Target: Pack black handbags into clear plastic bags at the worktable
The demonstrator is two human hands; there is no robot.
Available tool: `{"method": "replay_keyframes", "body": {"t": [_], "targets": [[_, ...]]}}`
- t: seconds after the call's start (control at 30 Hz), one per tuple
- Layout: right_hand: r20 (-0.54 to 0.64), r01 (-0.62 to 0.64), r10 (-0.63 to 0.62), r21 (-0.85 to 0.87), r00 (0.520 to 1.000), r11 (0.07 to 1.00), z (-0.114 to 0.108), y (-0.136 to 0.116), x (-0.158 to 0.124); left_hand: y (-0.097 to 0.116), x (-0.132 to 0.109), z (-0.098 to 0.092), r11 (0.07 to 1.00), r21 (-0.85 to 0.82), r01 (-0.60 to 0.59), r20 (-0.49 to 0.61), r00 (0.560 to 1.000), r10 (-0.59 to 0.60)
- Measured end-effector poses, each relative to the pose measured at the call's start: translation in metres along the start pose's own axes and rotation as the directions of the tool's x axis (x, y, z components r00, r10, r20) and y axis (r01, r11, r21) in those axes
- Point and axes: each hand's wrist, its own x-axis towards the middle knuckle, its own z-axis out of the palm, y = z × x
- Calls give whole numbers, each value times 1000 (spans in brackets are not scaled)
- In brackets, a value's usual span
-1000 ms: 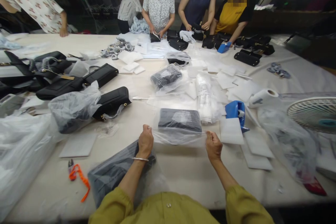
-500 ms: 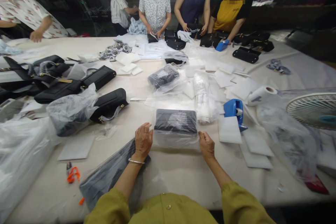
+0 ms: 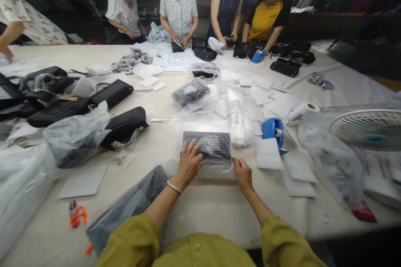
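A black bag (image 3: 216, 146) lies in a clear plastic bag (image 3: 216, 171) on the table before me. My left hand (image 3: 189, 160) rests on its left part, fingers spread over the plastic. At the near right corner, my right hand (image 3: 242, 172) is closed with the edge of the plastic pinched in its fingers. Left of my left forearm lies another dark bag in plastic (image 3: 128, 206), partly hidden by my sleeve. A bundle of clear plastic bags (image 3: 236, 112) lies just beyond the black bag.
A blue tape dispenser (image 3: 272, 131) and white foam sheets (image 3: 268, 154) lie to the right, near a fan (image 3: 372, 129). Several black bags (image 3: 111, 94) fill the left side. Orange-handled snips (image 3: 77, 215) lie near left. Co-workers (image 3: 179, 8) stand along the far edge.
My left hand has moved right, from the plastic's left edge onto the black bag. My right hand keeps its pinch at the right corner. The view has shifted slightly.
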Motion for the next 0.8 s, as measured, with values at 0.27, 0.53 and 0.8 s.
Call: {"method": "replay_keyframes", "body": {"t": [0.27,0.53,0.8], "targets": [[-128,7,-10,-20,992,1000,-64,-1,-16,-16,3,16,1000,-4,12,9,1000,-12],[-460,-240,260,102,849,965,-139,5,46,-26,1,27,998,59,-37,-36,999,40],[-270,-20,139,399,953,917,-81,-38,78,-50,-2,50,976,180,-121,-70,988,136]]}}
